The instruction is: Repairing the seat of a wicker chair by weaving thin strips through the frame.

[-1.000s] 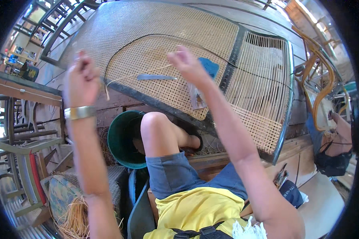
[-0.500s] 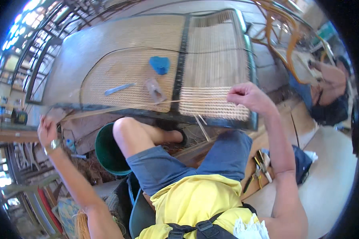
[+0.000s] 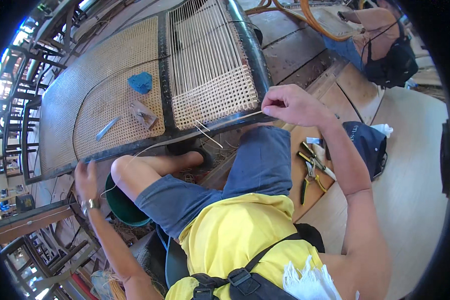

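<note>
My right hand is closed in a pinch on the end of a thin pale cane strand, at the near right corner of a dark frame. From there the strand runs left along the frame's near edge and curves down loosely past my knee. Close to the frame's near left part, my left hand is smeared by motion, so its grip does not show. The frame's right panel holds woven cane at its near end and long parallel strands farther off. Two loose strand ends stick out over the near edge.
On the finished cane panel lie a blue cloth or sponge, a clear packet and a pale flat tool. Pliers and cutters rest right of my leg. A green bucket stands below; another person sits far right.
The strand was stretched nearly straight between both hands; now it hangs slack on the left. My right hand has come down to the frame's corner. The view has turned, shifting the frame leftward.
</note>
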The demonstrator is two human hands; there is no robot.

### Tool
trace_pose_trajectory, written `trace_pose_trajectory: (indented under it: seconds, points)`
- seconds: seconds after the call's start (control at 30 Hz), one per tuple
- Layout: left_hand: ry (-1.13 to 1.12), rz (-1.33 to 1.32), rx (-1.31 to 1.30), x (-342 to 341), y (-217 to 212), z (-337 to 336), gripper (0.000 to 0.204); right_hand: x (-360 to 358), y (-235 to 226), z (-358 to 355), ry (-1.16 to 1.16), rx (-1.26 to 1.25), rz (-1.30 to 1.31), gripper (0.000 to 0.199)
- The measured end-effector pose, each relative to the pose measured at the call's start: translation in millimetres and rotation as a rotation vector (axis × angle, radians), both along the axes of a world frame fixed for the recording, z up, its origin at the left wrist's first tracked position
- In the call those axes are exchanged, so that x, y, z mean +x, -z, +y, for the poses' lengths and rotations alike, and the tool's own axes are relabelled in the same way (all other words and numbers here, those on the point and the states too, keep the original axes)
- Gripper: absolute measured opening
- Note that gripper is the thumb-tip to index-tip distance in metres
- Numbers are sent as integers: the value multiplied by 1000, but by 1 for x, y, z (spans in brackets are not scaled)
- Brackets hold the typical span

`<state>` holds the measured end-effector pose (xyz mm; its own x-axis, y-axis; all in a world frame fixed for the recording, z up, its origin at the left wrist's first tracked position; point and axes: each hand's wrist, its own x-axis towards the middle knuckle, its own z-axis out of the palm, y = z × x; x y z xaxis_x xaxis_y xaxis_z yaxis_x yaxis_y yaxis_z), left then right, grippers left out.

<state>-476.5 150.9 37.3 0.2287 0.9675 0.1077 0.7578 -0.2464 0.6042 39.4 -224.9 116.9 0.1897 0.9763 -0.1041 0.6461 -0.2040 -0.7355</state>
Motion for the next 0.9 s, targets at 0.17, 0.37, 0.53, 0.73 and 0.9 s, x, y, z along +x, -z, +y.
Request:
trace_pose_trajectory:
  seconds: [0.17,0.37,0.53,0.73,0.9]
  points:
    - [972,-120,-306,260,-87,-190,45,-5,1,0,-72,45,-61,13]
    - [1117,-158,-637,285,-65,-233,18,67,-1,-55,-40,-76,-235,22]
    - [1057,226,-619,205,-57,-182,11,200,16,-172,280,-251,-614,23]
    - [817,430,-503,79,-46,-94,13,275,62,-228,571,-437,-674,24]
    - [620,512,-403,-22,-57,-11,21,273,78,-215,859,-211,-776,26]
